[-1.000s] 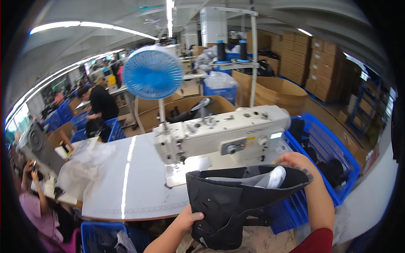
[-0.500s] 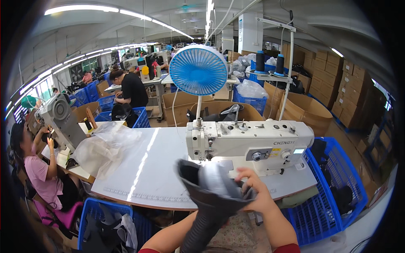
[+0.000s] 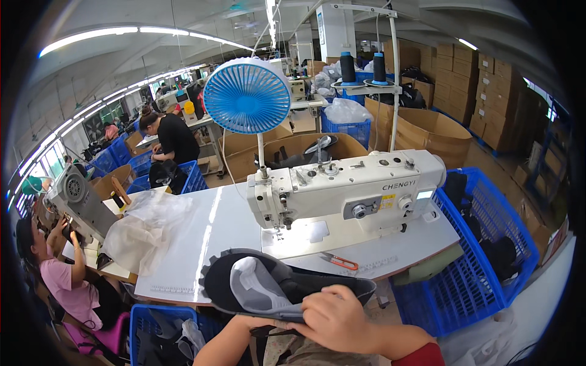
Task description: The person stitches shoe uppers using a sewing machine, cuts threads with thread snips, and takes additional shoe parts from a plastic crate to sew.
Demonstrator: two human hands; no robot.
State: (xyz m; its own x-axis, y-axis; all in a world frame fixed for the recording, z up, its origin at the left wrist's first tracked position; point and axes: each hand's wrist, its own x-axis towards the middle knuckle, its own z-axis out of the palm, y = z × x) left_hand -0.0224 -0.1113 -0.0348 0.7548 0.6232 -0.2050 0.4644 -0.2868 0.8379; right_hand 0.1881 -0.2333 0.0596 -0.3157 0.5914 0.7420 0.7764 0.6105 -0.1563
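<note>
While fingers (image 3: 326, 300) grip boot (image 3: 284, 287) rim, tabletop (image 3: 180, 235) beyond

Boot (image 3: 278, 287): black; lining (image 3: 247, 280), light and darker grey on my monitor. Sleeve (image 3: 421, 355): dark red. Snips (image 3: 342, 261): orange handle, silvery blades. Tabletop (image 3: 177, 244): pale grey-white, dark ruler marks. Machine (image 3: 329, 190): white. Fan (image 3: 247, 97): blue, radially ribbed. Thread cones (image 3: 348, 67): black, bases blue. Crate (image 3: 448, 299): blue lattice. Cloth (image 3: 430, 264): I read olive green. Cartons (image 3: 455, 85): brown. Co-worker's shirt (image 3: 64, 277): pink. Seat (image 3: 110, 341): magenta.
</note>
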